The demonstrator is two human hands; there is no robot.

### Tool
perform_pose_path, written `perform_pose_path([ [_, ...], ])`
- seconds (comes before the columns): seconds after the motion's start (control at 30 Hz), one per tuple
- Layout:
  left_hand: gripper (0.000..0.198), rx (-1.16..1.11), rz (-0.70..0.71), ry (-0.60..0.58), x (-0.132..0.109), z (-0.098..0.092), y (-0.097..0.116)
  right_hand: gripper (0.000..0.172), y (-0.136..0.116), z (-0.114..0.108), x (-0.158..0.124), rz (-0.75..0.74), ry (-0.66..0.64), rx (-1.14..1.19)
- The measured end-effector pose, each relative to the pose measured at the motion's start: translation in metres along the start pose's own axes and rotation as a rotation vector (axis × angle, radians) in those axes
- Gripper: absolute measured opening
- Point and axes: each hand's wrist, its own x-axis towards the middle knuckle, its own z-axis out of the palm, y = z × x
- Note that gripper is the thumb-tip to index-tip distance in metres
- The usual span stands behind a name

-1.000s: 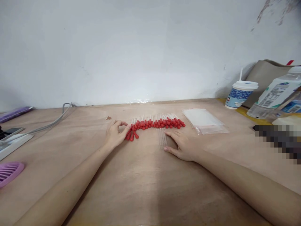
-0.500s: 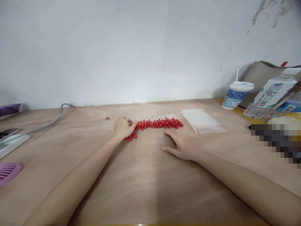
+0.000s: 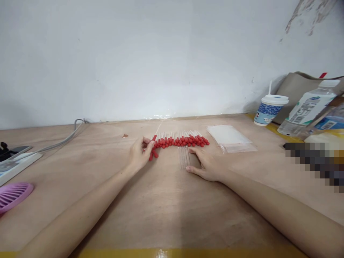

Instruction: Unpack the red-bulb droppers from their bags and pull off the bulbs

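My left hand (image 3: 139,152) pinches a thin pale stick with a red end (image 3: 154,137), its narrow tip pointing up and away. Loose red-ended sticks (image 3: 154,155) lie beside these fingers. A long row of red-ended sticks (image 3: 182,141) stretches to the right, pale tips toward the wall. Below the row lies a small bundle of thin clear tubes (image 3: 184,157). Around the right edge of the tubes, my right hand (image 3: 205,163) rests on the table with thumb and fingers apart. Whether it touches the tubes is hard to tell.
Clear plastic bags (image 3: 229,138) lie behind my right hand. A paper cup with straw (image 3: 270,111), a water bottle (image 3: 306,107) and a grey bag (image 3: 288,84) stand at right. At left are a grey cable (image 3: 66,139), a white power strip (image 3: 24,165) and a pink fan grille (image 3: 16,195).
My left hand has turned and now holds one red-ended stick raised at an angle. The right hand stays beside the clear tubes. The view has shifted slightly.
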Motion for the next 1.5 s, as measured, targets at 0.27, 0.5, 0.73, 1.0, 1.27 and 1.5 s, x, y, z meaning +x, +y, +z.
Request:
perform_pose_path([
  [0.27,0.011,-0.192,0.245,-0.153,-0.041,0.024,0.017,0.077,0.002,-0.001,-0.001,-0.018,0.362,-0.016],
  [0.5,0.003,-0.011,0.578,-0.199,-0.047,0.024,0.020,0.041,-0.007,-0.005,-0.002,-0.386,0.371,-0.227],
  [0.73,0.008,-0.023,0.696,-0.168,-0.049,0.026,0.020,0.017,0.000,0.004,0.002,-0.412,0.308,-0.269],
  [1.0,0.033,0.054,0.803,-0.224,-0.044,0.033,0.033,0.013,-0.002,0.005,0.003,-0.460,0.321,-0.183],
  [1.27,0.024,0.034,0.872,-0.197,-0.044,0.037,0.033,0.020,-0.006,0.008,0.005,-0.468,0.282,-0.207],
  [1.5,0.025,0.098,0.980,-0.167,-0.044,0.035,0.037,0.018,-0.009,0.012,0.007,-0.516,0.278,-0.186],
])
